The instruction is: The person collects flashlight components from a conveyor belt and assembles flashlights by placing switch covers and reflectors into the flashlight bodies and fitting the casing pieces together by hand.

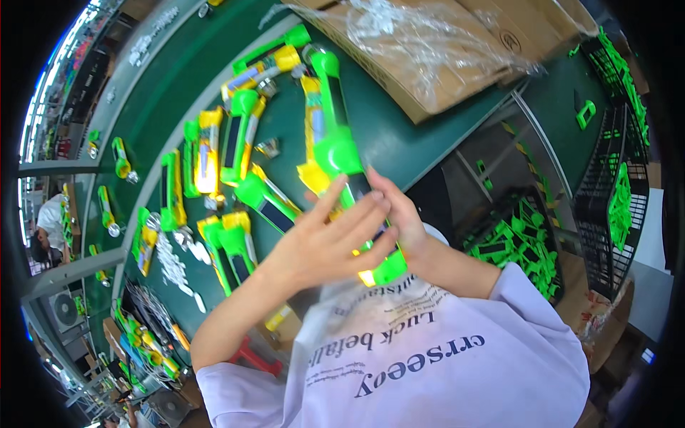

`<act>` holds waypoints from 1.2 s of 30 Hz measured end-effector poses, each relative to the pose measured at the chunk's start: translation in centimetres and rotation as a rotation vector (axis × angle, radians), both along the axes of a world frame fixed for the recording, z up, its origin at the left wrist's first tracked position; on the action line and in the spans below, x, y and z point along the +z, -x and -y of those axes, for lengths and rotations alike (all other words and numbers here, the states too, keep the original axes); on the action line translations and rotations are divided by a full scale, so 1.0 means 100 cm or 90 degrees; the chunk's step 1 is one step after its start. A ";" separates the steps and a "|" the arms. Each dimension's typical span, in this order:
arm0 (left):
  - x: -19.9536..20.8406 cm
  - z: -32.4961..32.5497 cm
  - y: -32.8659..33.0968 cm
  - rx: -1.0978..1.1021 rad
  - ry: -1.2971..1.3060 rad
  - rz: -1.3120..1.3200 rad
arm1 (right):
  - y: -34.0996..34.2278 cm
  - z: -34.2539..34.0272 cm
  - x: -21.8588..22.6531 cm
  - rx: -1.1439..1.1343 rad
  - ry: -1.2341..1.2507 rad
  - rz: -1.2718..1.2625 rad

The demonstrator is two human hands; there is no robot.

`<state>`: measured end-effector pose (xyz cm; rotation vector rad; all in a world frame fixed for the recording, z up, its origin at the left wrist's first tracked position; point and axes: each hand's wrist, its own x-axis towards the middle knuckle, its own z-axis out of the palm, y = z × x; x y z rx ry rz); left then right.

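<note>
Close to my chest, both hands hold a long green lamp housing (337,153) with a dark panel and a wide green end. My left hand (321,239) lies across its middle, fingers bent over the panel. From the other side my right hand (401,214) wraps round it, partly hidden behind the left fingers. Bright yellow shows at the housing's near end. Just beyond it, another green housing (330,78) with a dark panel lies on the green table, beside a yellow half-shell (312,114).
Several green and yellow housings (239,139) with wired silver reflectors lie left on the table (282,153). Small white parts (171,264) are piled there. A cardboard box (428,100) with clear plastic stands at the back. Black crates (510,242) of green parts are at right.
</note>
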<state>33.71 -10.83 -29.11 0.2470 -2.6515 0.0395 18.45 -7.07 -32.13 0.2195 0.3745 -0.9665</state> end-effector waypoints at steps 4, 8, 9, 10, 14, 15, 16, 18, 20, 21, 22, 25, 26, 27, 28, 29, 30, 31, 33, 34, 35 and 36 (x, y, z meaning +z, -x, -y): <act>0.026 -0.017 -0.006 0.084 -0.089 0.132 | 0.008 -0.013 0.012 -0.085 0.055 -0.078; 0.027 -0.039 -0.006 0.203 -0.236 -0.086 | 0.011 -0.021 -0.009 -0.096 0.169 -0.038; 0.030 -0.048 -0.001 0.283 -0.337 -0.117 | 0.009 -0.022 -0.009 -0.081 0.189 -0.077; 0.035 -0.056 0.007 0.366 -0.436 -0.149 | 0.008 -0.024 -0.008 -0.064 0.209 -0.115; 0.032 -0.073 0.028 0.531 -0.404 -0.099 | -0.001 -0.033 -0.009 -0.052 0.231 -0.206; 0.029 -0.076 0.027 0.543 -0.399 -0.087 | -0.001 -0.034 -0.009 -0.045 0.215 -0.215; 0.030 -0.080 0.028 0.542 -0.399 -0.087 | -0.003 -0.035 -0.009 -0.045 0.215 -0.215; 0.032 -0.086 0.031 0.579 -0.442 -0.081 | -0.007 -0.035 -0.009 -0.040 0.214 -0.255; 0.033 -0.086 0.031 0.586 -0.443 -0.061 | -0.012 -0.034 -0.005 -0.051 0.216 -0.286; 0.033 -0.086 0.031 0.592 -0.442 -0.040 | -0.012 -0.034 -0.004 -0.063 0.220 -0.317; 0.032 -0.086 0.030 0.594 -0.444 -0.039 | -0.013 -0.034 -0.005 -0.062 0.217 -0.316; 0.030 -0.082 0.026 0.588 -0.493 -0.041 | -0.015 -0.031 -0.009 -0.052 0.226 -0.321; 0.032 -0.081 0.025 0.613 -0.610 -0.107 | -0.017 -0.029 -0.008 -0.076 0.203 -0.270; 0.033 -0.079 0.023 0.634 -0.726 -0.175 | -0.017 -0.028 -0.008 -0.101 0.179 -0.219; 0.036 -0.079 0.017 0.609 -0.819 -0.293 | -0.016 -0.027 -0.010 -0.099 0.176 -0.218; 0.035 -0.078 0.010 0.567 -0.904 -0.397 | -0.013 -0.025 -0.013 -0.069 0.190 -0.187; 0.035 -0.077 0.002 0.521 -0.986 -0.502 | -0.010 -0.024 -0.017 -0.039 0.204 -0.156; 0.039 -0.074 -0.007 0.478 -1.043 -0.495 | -0.008 -0.020 -0.020 -0.021 0.189 -0.130; 0.039 -0.074 -0.013 0.414 -1.093 -0.503 | -0.003 -0.020 -0.013 -0.012 0.172 -0.135; 0.038 -0.075 -0.014 0.395 -1.102 -0.516 | -0.002 -0.020 -0.008 -0.002 0.159 -0.140; 0.037 -0.075 -0.014 0.399 -1.103 -0.516 | -0.002 -0.021 -0.010 0.000 0.156 -0.138; 0.035 -0.075 -0.014 0.405 -1.108 -0.539 | -0.001 -0.020 -0.014 -0.005 0.181 -0.148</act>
